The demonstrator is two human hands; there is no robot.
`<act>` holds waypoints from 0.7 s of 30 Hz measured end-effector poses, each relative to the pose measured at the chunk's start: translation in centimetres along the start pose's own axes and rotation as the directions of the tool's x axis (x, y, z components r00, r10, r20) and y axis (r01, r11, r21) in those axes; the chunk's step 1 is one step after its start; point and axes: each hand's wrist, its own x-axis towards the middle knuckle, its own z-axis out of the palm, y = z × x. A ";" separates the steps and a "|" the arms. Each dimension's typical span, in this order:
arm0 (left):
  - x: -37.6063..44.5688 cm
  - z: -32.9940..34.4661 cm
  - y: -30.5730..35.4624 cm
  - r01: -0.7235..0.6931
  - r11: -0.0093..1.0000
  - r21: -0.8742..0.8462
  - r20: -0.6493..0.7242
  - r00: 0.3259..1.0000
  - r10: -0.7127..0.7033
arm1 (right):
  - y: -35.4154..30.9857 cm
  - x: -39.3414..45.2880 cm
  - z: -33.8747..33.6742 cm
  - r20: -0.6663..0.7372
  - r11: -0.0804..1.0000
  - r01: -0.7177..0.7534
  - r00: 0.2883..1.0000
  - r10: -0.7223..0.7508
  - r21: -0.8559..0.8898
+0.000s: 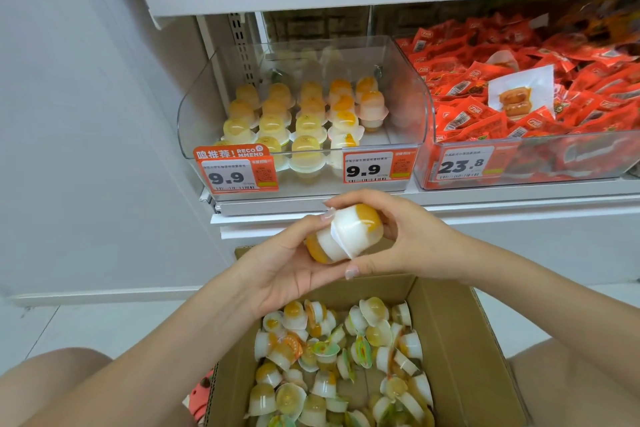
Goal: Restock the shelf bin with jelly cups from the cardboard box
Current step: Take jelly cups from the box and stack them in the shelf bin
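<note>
Head view: both hands hold a pair of jelly cups [344, 236] pressed rim to rim, just above the cardboard box [460, 333]. Left hand [287, 267] cradles the lower-left cup, right hand [398, 239] pinches the upper-right one with thumb and fingers. Pair's long axis runs lower-left to upper-right. Shelf bin [412, 107] sits straight ahead and above; its right side looks sparsest, glare permitting. Right hand nearer.

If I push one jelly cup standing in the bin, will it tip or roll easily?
Probably it tips: the cups in the bin stand on wide rims but rise to domed tops. Once on its side, it likely rolls, since the body looks round. The pair held between both hands seems stiff, not floppy.
</note>
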 end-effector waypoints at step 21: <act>4.0 -4.5 7.1 0.107 0.143 0.984 -0.166 0.846 0.507 | -3.7 15.7 -13.3 -0.108 0.151 -0.138 0.975 0.194 -0.979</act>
